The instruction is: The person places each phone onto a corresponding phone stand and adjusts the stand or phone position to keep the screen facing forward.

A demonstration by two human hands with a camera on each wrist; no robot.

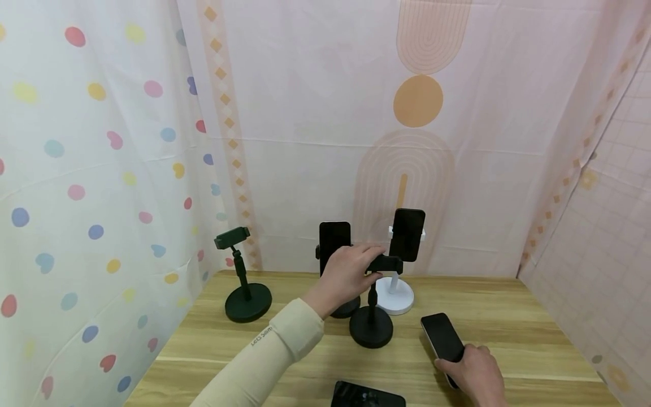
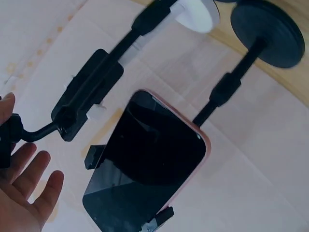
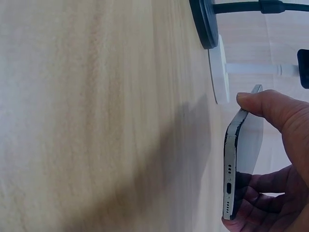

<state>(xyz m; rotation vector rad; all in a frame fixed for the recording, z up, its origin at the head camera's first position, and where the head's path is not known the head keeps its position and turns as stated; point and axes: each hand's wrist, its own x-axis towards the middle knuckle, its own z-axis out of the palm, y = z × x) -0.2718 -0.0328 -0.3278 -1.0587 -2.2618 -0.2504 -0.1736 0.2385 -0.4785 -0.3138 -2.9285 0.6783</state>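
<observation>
My left hand [image 1: 348, 277] holds the left end of the clamp on a black phone stand [image 1: 373, 332], thumb below and fingers above. The stand's round base is on the table, and its clamp carries no phone. In the left wrist view, part of this clamp [image 2: 6, 140] lies at the left edge between thumb and fingers [image 2: 48, 193]. My right hand [image 1: 478, 370] grips the near end of a black-screened smartphone [image 1: 441, 336] by its sides, screen up. Its pale edge with charging port [image 3: 229, 188] faces the right wrist camera; a shadow falls on the table beside it.
Behind my left hand, a black stand holds a pink-edged phone [image 1: 334, 240]. A white stand [image 1: 395, 297] holds another phone [image 1: 407, 234]. A dark green stand [image 1: 249, 302] with no phone stands at left. A dark-screened device [image 1: 368, 395] lies at the table's front [image 1: 295, 384]. Curtains surround the table.
</observation>
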